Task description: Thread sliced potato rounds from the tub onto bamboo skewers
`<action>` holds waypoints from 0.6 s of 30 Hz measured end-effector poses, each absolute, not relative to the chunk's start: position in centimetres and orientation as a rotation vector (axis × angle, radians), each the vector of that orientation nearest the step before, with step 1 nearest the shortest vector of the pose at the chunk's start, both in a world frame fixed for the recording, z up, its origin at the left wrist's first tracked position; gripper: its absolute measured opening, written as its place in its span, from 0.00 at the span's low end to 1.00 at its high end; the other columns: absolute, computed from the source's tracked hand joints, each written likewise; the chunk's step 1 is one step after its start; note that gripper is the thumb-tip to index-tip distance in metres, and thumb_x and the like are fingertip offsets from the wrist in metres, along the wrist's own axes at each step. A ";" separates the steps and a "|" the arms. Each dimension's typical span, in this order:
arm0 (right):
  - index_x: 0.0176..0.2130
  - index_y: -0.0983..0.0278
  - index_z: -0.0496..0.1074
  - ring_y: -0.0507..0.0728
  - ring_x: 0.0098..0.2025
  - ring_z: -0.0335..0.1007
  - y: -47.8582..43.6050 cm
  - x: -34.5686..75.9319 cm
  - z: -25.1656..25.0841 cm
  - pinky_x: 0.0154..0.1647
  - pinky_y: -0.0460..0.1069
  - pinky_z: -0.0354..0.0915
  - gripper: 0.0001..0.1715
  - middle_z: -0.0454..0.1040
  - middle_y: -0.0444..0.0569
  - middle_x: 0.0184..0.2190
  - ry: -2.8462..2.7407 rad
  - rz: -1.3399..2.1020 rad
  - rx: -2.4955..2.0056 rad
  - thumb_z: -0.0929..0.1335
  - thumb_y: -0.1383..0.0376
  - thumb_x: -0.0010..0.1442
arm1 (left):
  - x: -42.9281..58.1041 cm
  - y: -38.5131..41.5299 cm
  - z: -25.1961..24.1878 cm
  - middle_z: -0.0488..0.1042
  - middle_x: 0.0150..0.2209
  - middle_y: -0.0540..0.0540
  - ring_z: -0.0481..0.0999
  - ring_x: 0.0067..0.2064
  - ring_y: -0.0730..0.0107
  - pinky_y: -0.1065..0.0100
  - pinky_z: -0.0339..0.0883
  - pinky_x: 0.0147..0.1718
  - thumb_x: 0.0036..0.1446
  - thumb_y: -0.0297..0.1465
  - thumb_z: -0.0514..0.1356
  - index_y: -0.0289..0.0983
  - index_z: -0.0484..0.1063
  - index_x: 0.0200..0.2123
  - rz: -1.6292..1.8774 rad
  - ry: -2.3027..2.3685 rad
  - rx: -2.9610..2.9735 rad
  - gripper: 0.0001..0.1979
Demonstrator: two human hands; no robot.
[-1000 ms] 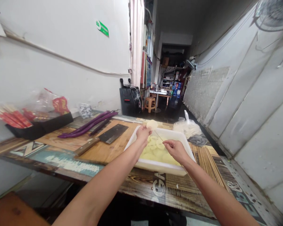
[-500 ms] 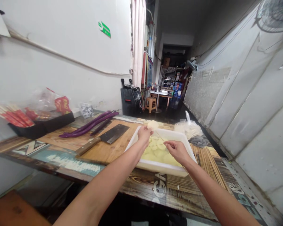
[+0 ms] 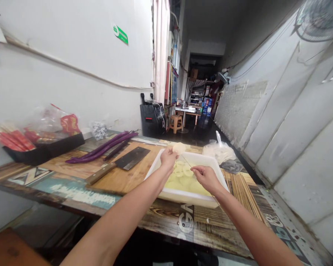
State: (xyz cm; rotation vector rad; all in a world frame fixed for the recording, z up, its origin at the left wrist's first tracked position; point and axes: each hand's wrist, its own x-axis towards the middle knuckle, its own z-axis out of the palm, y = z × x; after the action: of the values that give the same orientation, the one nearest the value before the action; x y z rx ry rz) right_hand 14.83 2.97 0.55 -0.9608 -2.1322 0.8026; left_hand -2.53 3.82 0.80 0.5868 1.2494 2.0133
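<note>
Pinching a pale, round slice (image 3: 179,148) between thumb and fingers, the left hand (image 3: 168,158) is raised over the far left part of a white tub (image 3: 192,198). The right hand (image 3: 207,177), thumb and fingertips closed together on a thin skewer (image 3: 186,160), sits above the tub's right half. The skewer slants up from those fingertips toward the slice (whether its tip has gone in, I cannot tell). The two hands are apart, joined only by that line of stick.

The tub stands right of the middle of the worktop (image 3: 155,216), between its near and far edges, with many yellowish slices (image 3: 180,183) lying inside. Along the worktop's right edge, just beside the tub, more skewers (image 3: 244,194) lie spread in a loose bundle. At the far right corner rest a knotted plastic bag (image 3: 219,151) with pale contents and a dark grey bundle (image 3: 230,166).

Left of the tub lies a wooden cutting board (image 3: 122,181); across it rests a cleaver (image 3: 132,158), its handle toward the near left corner of the board. Behind the cleaver, long purple eggplants (image 3: 102,147) slant toward the worktop's far edge. A black tray (image 3: 59,147), holding red-wrapped chopsticks (image 3: 15,139) and packets (image 3: 69,123), stands by the wall at the worktop's far left corner.
</note>
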 end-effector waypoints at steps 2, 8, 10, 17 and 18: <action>0.35 0.67 0.76 0.53 0.23 0.65 3.1 14.8 0.4 0.22 0.45 0.57 0.20 0.75 0.48 0.25 -2.130 0.807 -0.970 0.59 0.62 0.53 | -2.5 3.7 0.9 0.72 0.27 0.48 0.70 0.26 0.78 0.74 0.67 0.29 0.43 0.20 0.61 0.33 0.68 0.27 2.008 1.253 0.606 0.06; 0.31 0.67 0.73 0.49 0.17 0.55 3.1 14.5 0.4 0.16 0.43 0.49 0.16 0.66 0.43 0.17 -2.080 0.920 -0.965 0.59 0.62 0.52 | -2.2 3.6 0.8 0.73 0.28 0.46 0.71 0.27 0.77 0.71 0.68 0.31 0.42 0.21 0.62 0.33 0.68 0.26 2.002 1.197 0.651 0.06; 0.31 0.67 0.71 0.47 0.13 0.50 2.8 14.4 0.7 0.14 0.43 0.46 0.15 0.59 0.39 0.13 -2.000 1.088 -1.000 0.60 0.61 0.52 | -2.1 3.8 0.6 0.72 0.27 0.46 0.71 0.26 0.76 0.70 0.68 0.31 0.42 0.22 0.63 0.33 0.68 0.25 2.007 1.186 0.647 0.06; 0.33 0.67 0.68 0.45 0.09 0.45 2.6 14.4 1.2 0.09 0.42 0.44 0.17 0.56 0.34 0.11 -1.877 1.398 -0.944 0.62 0.56 0.52 | -2.1 3.9 0.6 0.71 0.24 0.48 0.71 0.26 0.76 0.71 0.68 0.31 0.40 0.18 0.61 0.33 0.66 0.23 1.953 1.158 0.516 0.08; 0.32 0.67 0.68 0.45 0.10 0.49 2.7 14.5 1.0 0.10 0.42 0.47 0.16 0.58 0.36 0.12 -1.919 1.282 -0.946 0.62 0.57 0.52 | -2.2 3.8 0.7 0.71 0.23 0.48 0.71 0.25 0.76 0.71 0.68 0.30 0.40 0.18 0.61 0.33 0.65 0.23 1.932 1.141 0.498 0.08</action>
State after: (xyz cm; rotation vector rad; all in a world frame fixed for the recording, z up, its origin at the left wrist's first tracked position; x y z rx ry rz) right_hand 14.47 2.71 1.01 -0.9460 -1.9193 1.2816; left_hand -2.19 3.79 0.70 0.4983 1.1409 1.9325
